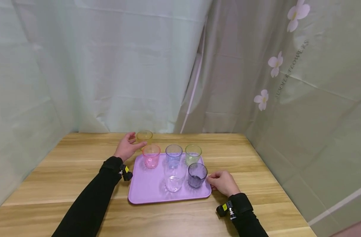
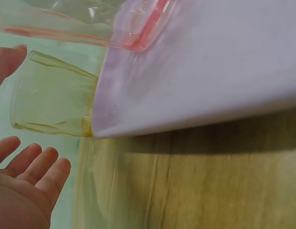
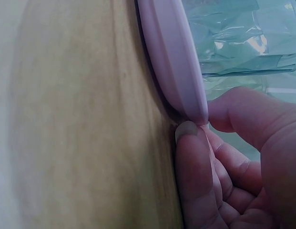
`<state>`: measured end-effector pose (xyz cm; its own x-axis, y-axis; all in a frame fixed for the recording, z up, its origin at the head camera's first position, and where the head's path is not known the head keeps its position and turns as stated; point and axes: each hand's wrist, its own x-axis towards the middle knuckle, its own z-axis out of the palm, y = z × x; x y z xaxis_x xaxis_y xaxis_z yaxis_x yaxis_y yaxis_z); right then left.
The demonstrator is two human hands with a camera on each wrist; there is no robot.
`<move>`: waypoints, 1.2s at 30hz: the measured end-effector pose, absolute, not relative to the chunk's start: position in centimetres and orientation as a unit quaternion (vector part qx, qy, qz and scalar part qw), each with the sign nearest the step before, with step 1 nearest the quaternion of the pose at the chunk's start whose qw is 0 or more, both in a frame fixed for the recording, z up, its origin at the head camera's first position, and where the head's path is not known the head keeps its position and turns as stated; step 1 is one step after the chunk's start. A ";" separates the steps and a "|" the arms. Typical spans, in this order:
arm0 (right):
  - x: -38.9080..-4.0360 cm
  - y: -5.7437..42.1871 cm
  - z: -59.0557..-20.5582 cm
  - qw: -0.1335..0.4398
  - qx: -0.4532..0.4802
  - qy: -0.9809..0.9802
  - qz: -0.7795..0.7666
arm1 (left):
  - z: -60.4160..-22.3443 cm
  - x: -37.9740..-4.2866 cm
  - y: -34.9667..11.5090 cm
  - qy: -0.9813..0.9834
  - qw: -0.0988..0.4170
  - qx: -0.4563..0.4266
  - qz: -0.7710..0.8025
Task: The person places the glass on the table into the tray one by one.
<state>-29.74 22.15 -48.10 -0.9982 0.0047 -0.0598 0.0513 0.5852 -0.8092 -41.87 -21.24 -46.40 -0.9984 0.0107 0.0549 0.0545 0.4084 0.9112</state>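
My left hand (image 1: pixel 128 147) is spread beside a yellow glass (image 1: pixel 144 135) that stands behind the tray's far left corner. In the left wrist view the thumb and fingers (image 2: pixel 45 176) stay apart around this glass (image 2: pixel 55 98). At the right side, my right hand (image 1: pixel 224 182) pinches the rim of a purple tray (image 1: pixel 148 191), thumb above and fingertip below the rim (image 3: pixel 193 71). On the tray stand a pink glass (image 1: pixel 151 159), a blue glass (image 1: pixel 173 153), a green glass (image 1: pixel 193 154), a clear glass (image 1: pixel 174 179) and a dark grey glass (image 1: pixel 197 177), nearest the right hand.
The tray lies on a wood-grain table (image 1: pixel 156 220). Pale curtains (image 1: pixel 124 65) hang behind the table's far edge, and a flower-printed curtain (image 1: pixel 316 115) runs along the right side.
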 end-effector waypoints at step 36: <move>-30.2 22.3 -48.5 0.025 0.018 0.890 -0.455 | -47.0 -43.3 -20.3 -0.866 0.013 -0.022 -0.500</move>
